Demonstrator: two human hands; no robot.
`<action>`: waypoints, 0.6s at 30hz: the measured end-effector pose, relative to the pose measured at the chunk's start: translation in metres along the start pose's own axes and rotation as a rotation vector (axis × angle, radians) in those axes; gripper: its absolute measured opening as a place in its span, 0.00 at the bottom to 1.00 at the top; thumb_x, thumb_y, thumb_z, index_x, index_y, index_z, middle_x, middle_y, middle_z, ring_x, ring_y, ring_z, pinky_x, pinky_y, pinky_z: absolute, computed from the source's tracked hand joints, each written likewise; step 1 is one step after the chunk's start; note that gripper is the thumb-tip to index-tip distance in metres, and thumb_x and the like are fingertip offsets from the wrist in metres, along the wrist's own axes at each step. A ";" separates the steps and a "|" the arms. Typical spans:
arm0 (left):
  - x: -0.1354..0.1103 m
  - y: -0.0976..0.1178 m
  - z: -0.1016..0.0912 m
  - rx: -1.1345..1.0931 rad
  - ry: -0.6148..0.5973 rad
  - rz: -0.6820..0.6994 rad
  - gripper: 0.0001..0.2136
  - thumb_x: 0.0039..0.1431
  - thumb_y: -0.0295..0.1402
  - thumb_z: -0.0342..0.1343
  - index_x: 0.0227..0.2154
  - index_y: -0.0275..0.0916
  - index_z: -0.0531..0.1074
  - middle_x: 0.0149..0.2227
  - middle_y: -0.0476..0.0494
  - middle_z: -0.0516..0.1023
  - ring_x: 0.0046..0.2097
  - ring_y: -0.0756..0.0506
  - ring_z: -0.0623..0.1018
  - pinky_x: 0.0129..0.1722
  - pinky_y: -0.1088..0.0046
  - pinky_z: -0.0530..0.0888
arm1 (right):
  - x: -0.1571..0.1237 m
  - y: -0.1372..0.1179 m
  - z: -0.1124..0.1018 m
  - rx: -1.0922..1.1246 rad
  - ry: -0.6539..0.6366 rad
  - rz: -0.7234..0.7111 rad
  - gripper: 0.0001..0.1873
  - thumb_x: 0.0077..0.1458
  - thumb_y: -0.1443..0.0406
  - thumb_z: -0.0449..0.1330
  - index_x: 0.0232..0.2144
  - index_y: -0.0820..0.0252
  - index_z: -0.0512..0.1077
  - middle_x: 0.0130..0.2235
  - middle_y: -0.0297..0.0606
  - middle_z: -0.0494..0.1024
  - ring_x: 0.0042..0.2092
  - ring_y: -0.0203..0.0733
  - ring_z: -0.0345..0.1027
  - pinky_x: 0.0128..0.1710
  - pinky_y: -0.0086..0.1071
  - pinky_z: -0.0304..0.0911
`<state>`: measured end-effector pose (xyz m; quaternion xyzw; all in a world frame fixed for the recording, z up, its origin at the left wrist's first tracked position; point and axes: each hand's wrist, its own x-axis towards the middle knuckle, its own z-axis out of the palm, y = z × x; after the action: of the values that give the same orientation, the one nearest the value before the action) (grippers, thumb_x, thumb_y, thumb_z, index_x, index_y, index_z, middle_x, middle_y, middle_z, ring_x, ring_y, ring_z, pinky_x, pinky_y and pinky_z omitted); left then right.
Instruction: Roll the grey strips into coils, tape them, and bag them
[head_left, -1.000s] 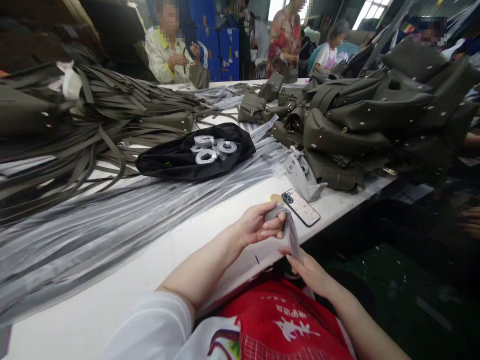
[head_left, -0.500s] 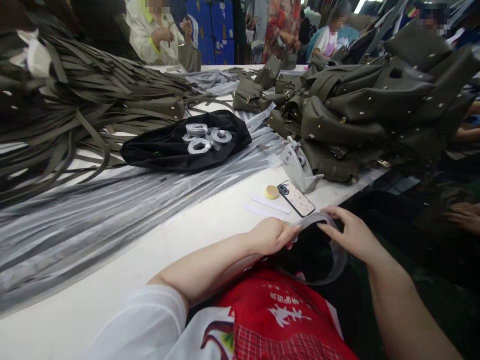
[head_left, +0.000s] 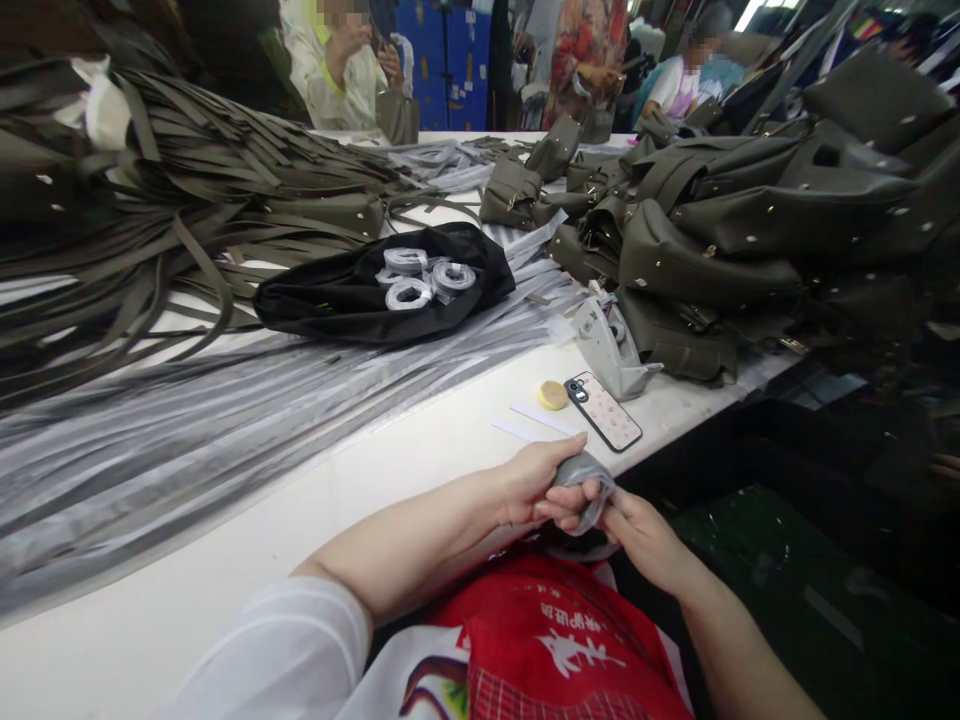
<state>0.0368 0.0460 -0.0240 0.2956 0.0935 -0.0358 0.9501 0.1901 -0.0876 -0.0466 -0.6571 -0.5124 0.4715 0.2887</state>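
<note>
A grey strap in clear plastic wrap [head_left: 589,482] is looped about the fingers of my left hand [head_left: 544,485], just above my lap at the table's front edge. My left fingers curl inside the loop, with the thumb raised along its upper side. My right hand [head_left: 641,535] grips the same strap from the right, close against the left fingers. Part of the strap is hidden behind both hands. Just beyond them on the table lie a phone in a patterned case [head_left: 604,411], a round yellow item [head_left: 553,395] and thin white strips [head_left: 544,417].
A grey-white tape dispenser [head_left: 609,345] stands past the phone. Coiled wrapped straps [head_left: 409,293] sit on a black bag [head_left: 322,300]. Long wrapped straps [head_left: 247,430] spread leftward, with olive straps [head_left: 225,150] behind. Olive bags [head_left: 712,230] are heaped at right. People stand across the table.
My right hand has moved left and down to meet my left hand. The wide strap loop that hung between them is now drawn small around my left fingers.
</note>
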 end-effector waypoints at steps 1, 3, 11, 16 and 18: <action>-0.001 0.001 0.000 -0.002 0.029 0.090 0.28 0.67 0.49 0.30 0.26 0.36 0.68 0.11 0.57 0.53 0.13 0.53 0.55 0.23 0.73 0.68 | -0.002 -0.001 0.008 0.031 -0.076 0.018 0.22 0.65 0.52 0.48 0.39 0.61 0.75 0.27 0.34 0.74 0.27 0.38 0.66 0.30 0.31 0.65; -0.001 0.002 -0.002 0.119 0.173 0.352 0.28 0.66 0.52 0.32 0.34 0.35 0.69 0.16 0.54 0.60 0.18 0.51 0.64 0.33 0.67 0.72 | -0.008 -0.007 0.025 0.093 -0.222 0.023 0.23 0.64 0.51 0.50 0.39 0.61 0.76 0.31 0.38 0.77 0.31 0.39 0.69 0.34 0.32 0.66; 0.003 -0.008 -0.012 1.506 0.290 0.535 0.36 0.54 0.66 0.37 0.33 0.35 0.73 0.32 0.33 0.74 0.39 0.37 0.75 0.46 0.57 0.70 | -0.035 -0.026 -0.036 0.273 -0.087 0.012 0.23 0.57 0.47 0.58 0.28 0.62 0.76 0.17 0.33 0.71 0.18 0.34 0.60 0.23 0.31 0.63; 0.000 -0.011 0.004 1.000 0.132 0.056 0.38 0.61 0.61 0.25 0.22 0.37 0.69 0.15 0.48 0.63 0.19 0.50 0.67 0.28 0.71 0.70 | -0.023 -0.022 -0.070 -0.124 0.086 -0.064 0.25 0.49 0.53 0.67 0.47 0.58 0.73 0.46 0.45 0.79 0.47 0.51 0.73 0.47 0.39 0.68; -0.001 -0.014 0.008 0.686 0.016 -0.114 0.37 0.59 0.63 0.28 0.22 0.37 0.69 0.11 0.54 0.56 0.14 0.52 0.60 0.23 0.73 0.68 | -0.022 -0.023 -0.055 -0.021 -0.096 -0.144 0.32 0.50 0.53 0.66 0.55 0.58 0.67 0.54 0.47 0.74 0.55 0.54 0.68 0.53 0.43 0.65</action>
<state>0.0354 0.0302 -0.0249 0.5923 0.0997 -0.1160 0.7911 0.2310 -0.0954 0.0020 -0.5980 -0.5766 0.4752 0.2901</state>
